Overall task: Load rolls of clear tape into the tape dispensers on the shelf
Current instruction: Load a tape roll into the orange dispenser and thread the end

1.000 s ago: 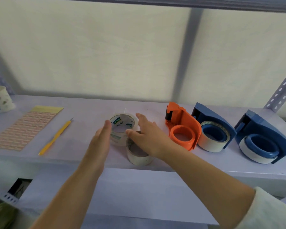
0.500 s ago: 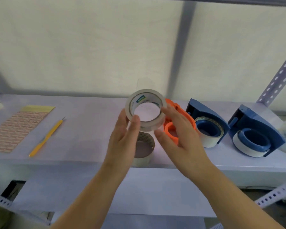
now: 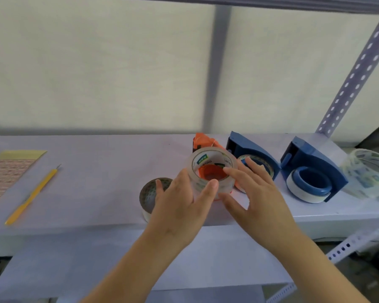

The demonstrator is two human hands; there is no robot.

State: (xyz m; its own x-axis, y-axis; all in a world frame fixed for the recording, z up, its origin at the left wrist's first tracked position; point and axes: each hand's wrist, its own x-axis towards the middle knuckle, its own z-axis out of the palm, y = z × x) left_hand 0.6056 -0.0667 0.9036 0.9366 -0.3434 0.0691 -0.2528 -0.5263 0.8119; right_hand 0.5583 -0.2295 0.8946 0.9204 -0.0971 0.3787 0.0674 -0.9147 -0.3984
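Note:
A clear tape roll (image 3: pixel 208 159) sits over the hub of the orange dispenser (image 3: pixel 202 139) on the shelf (image 3: pixel 96 171). My left hand (image 3: pixel 179 206) touches the roll's left and near side with index finger and thumb, its fingers spread and straight. To the right, my right hand (image 3: pixel 258 197) has spread, straight fingers, with the index tip at the roll's right rim. A second tape roll (image 3: pixel 148 196) lies flat to the left, partly behind my left hand. Two blue dispensers (image 3: pixel 256 153) (image 3: pixel 311 165) to the right each hold a roll.
A clear bag of tape rolls (image 3: pixel 369 171) lies at the shelf's right end by the perforated post (image 3: pixel 354 71). A yellow craft knife (image 3: pixel 33 193) and a label sheet (image 3: pixel 7 171) lie at the left. The shelf's front edge runs just below my hands.
Both hands lifted the clear roll off the shelf, carried it right and lowered it over the orange dispenser's hub. My fingers have since spread. The camera view shifted right.

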